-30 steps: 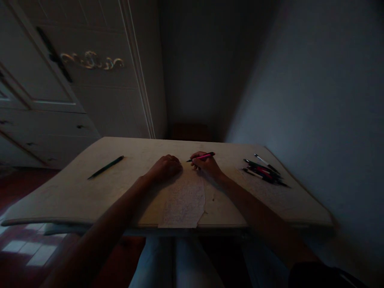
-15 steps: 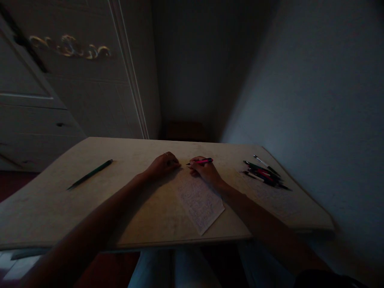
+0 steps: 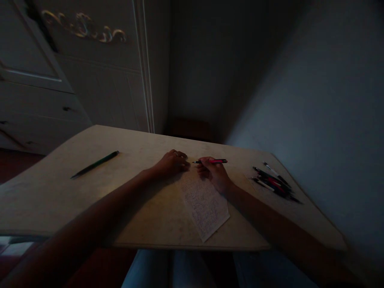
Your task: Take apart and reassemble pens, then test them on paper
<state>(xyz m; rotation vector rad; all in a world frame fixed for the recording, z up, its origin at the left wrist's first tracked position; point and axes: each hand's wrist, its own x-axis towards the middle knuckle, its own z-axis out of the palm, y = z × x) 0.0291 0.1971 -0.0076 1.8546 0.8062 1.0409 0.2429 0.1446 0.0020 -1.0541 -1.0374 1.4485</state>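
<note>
Dim light falls on a sheet of paper [image 3: 207, 208] covered in dense writing or drawing, lying at a slant on the table. My right hand [image 3: 214, 174] rests over its upper part, fingers closed round a pink-and-black pen [image 3: 218, 161]. The pen lies nearly level across the view, its dark tip pointing left towards my other hand; whether the tip touches the paper I cannot tell. By the paper's upper left end is my left hand [image 3: 174, 163], palm down with a ring on one finger. Its fingers are slightly bent and apart, with nothing visible in them.
A long green pen or pencil [image 3: 95, 164] lies on the left of the pale table [image 3: 150, 224]. Several pens [image 3: 274, 182] are piled at the right, on another faint sheet. A white cabinet [image 3: 114, 96] stands behind at left, and a wall [image 3: 324, 120] borders the right.
The view has tilted and shifted, so the table's contents appear further right. In my right hand the pen has turned to lie flatter. My left hand's fingers look more spread.
</note>
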